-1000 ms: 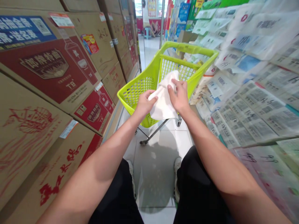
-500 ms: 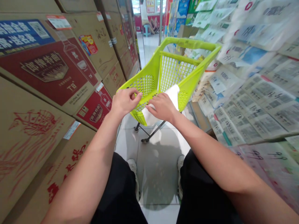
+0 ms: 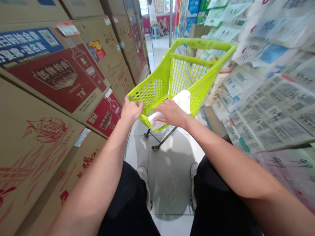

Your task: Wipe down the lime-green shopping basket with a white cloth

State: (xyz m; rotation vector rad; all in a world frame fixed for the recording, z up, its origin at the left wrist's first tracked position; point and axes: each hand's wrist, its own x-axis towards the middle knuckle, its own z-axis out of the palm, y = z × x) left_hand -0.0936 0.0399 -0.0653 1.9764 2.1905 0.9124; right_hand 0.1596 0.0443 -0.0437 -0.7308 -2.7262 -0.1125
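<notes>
A lime-green plastic shopping cart [image 3: 157, 83] stands in front of me, its near end toward my legs. My left hand [image 3: 131, 109] is closed around the near left corner of its rim, thumb on the inner side. A white cloth [image 3: 183, 100] lies draped over the near rim and spreads toward the right corner. Over that cloth my right hand [image 3: 169, 113] is bent, fingers inside the rim and thumb on the near side, pressing it against the cart. The fingertips of my right hand are partly hidden by the cloth and the rim.
Stacked cardboard cartons [image 3: 56, 75] wall the left side closely. Plastic-wrapped packs with handwritten prices [image 3: 273, 111] are piled on the right. A person stands far down the aisle near a blue stool [image 3: 155, 31]. Grey floor tiles [image 3: 169, 177] lie between my shoes.
My left hand has moved down from above the rim and closed on the corner. My right hand has shifted slightly along the near rim with the cloth. The view has swung slightly left.
</notes>
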